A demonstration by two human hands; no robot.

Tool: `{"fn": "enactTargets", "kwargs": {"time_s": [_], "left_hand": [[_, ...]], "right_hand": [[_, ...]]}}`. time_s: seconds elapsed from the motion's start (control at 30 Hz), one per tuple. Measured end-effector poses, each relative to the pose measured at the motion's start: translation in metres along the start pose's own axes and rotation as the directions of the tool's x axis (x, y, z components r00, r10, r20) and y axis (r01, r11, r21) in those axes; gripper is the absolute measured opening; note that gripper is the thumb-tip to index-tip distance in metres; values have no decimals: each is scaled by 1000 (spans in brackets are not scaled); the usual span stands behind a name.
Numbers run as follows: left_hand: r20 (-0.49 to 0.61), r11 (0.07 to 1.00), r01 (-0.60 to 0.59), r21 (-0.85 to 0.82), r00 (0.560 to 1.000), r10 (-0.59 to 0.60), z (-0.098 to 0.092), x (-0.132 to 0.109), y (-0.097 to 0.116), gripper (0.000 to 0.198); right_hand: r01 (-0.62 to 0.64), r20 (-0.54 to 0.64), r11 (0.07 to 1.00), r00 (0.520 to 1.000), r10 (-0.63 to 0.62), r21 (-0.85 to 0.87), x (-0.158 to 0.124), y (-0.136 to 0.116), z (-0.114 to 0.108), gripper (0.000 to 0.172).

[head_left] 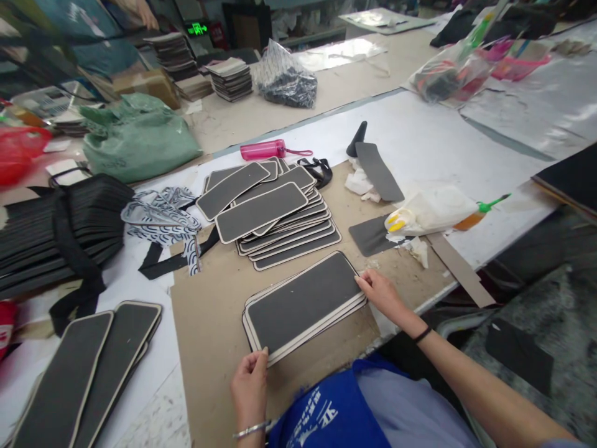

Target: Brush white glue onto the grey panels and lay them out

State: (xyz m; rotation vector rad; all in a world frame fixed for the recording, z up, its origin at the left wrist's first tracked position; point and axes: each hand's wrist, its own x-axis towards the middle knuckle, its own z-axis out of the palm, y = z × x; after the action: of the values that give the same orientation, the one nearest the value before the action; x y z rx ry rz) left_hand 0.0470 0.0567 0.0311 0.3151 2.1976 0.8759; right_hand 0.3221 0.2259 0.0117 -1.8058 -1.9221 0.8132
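Observation:
A small stack of dark grey rectangular panels [305, 305] with light beige borders lies on brown cardboard in front of me. My left hand [250, 378] pinches the near left corner of the top panel between thumb and fingers. At the panel's right end, my right hand [380, 292] grips the edge the same way. The top panel sits slightly askew over the ones below. Just beyond it is a larger, untidy pile of similar panels [261, 211]. More bordered panels [69, 373] lie overlapping at the lower left.
A white bottle [438, 208] with a green nozzle lies right, near grey scraps [379, 171]. A pink bottle [262, 149] is behind the pile. Leftward are a patterned cloth [161, 214], a strapped black bundle [60, 230] and a green bag [140, 137]. The table edge [433, 298] runs on my right.

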Motion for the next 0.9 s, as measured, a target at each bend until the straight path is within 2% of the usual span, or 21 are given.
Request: {"fn": "enactTargets", "kwargs": {"time_s": [0.23,0.53,0.73,0.9], "left_hand": [[-18,993,-64,-103,998,62,4,-5,2,48],[-49,985,-69,-157,997,62,6,-2,-5,35],[-45,983,-73,-168,997,66,6,-1,-8,29],[-43,983,-69,-172,997,62,5,0,-10,28]], "right_hand": [[8,18,999,1000,-8,-42,3,4,-3,31],[-22,40,989,999,28,-149,5,3,-3,37],[35,1,983,999,-35,-180,4,0,-2,41],[55,11,975,998,-54,-214,3,-2,-3,37]]}}
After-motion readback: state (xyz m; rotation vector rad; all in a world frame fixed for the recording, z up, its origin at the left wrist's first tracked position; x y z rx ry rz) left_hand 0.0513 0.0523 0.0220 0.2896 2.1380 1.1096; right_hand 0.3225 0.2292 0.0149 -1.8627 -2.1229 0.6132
